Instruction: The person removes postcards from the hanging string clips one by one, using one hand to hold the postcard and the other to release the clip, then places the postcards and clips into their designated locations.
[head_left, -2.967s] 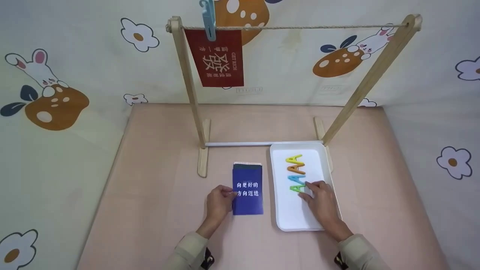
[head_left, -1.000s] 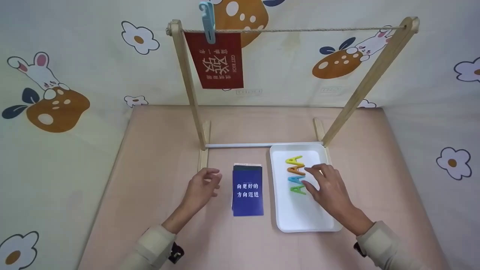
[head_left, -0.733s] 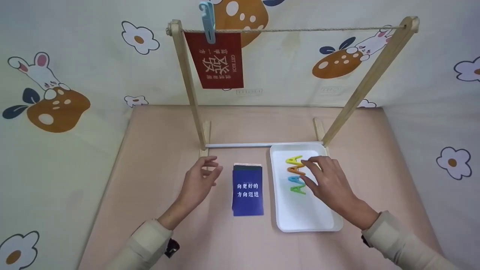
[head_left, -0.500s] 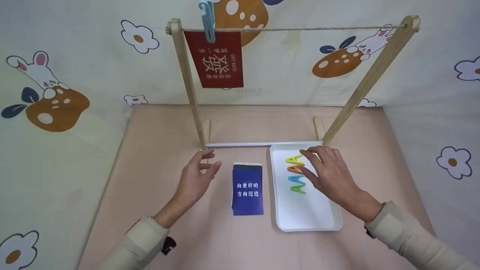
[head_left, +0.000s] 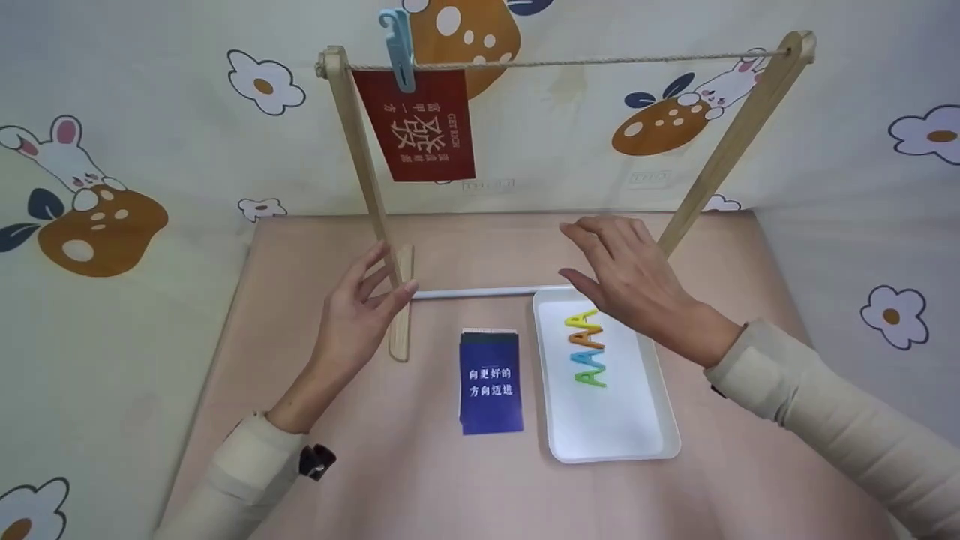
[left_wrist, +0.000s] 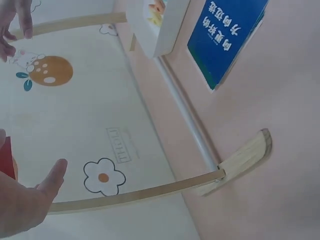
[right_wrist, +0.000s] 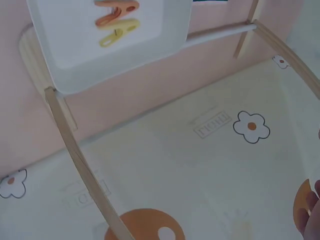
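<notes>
My left hand [head_left: 356,311] is raised at the left wooden post [head_left: 352,142], fingers loosely bent and holding nothing; its thumb overlaps the post in the head view. My right hand [head_left: 626,274] hovers above the far end of the white tray [head_left: 615,435], fingers spread a little, with nothing in them. In that tray lie yellow [head_left: 581,320], orange [head_left: 585,337], blue [head_left: 587,358] and green [head_left: 590,377] clothespins in a row. A red card [head_left: 427,142] hangs from the rope [head_left: 592,61], pinned by a light blue clothespin [head_left: 400,52].
A small stack of cards, a blue card [head_left: 491,409] on top, lies left of the tray. The wooden stand's white crossbar [head_left: 472,292] runs behind both. A right post [head_left: 739,135] slants up beside my right hand, and a patterned wall [head_left: 555,165] stands behind.
My left hand has left the cards and moved up and left to the post. My right hand has risen from the clothespins toward the back. The head view has shifted slightly.
</notes>
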